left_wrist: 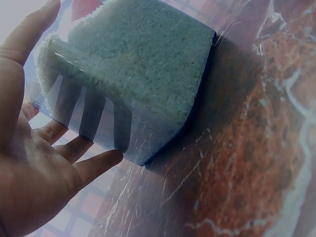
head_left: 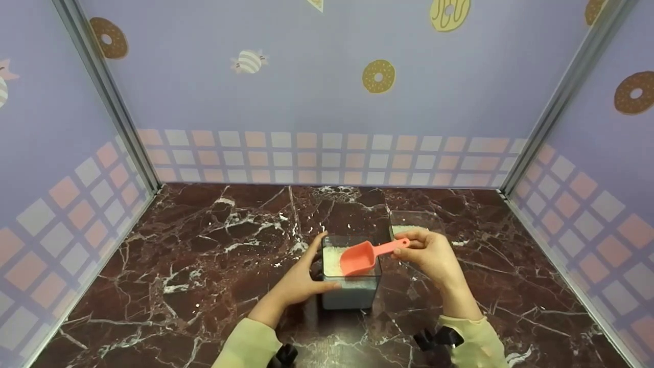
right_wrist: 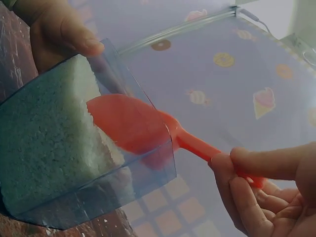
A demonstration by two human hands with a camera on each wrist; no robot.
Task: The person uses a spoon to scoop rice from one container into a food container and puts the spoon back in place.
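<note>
A clear bluish square container (head_left: 351, 296) filled with white rice (left_wrist: 153, 54) stands on the dark marbled table in front of me. Against its left side rests my left hand (head_left: 301, 281), fingers straight and spread, with the thumb lying along the near face. My right hand (head_left: 434, 255) pinches the handle end of a coral-red scoop (head_left: 359, 258) between thumb and fingers. The scoop's bowl dips inside the container's rim, its front edge at the rice, as the right wrist view shows. No rice shows in the visible part of the bowl.
Behind my right hand stands a second clear container (head_left: 415, 219), partly hidden, with rice in it. White grains lie scattered on the marbled table (head_left: 230, 286). Patterned lilac panels (head_left: 306, 92) enclose the back and both sides.
</note>
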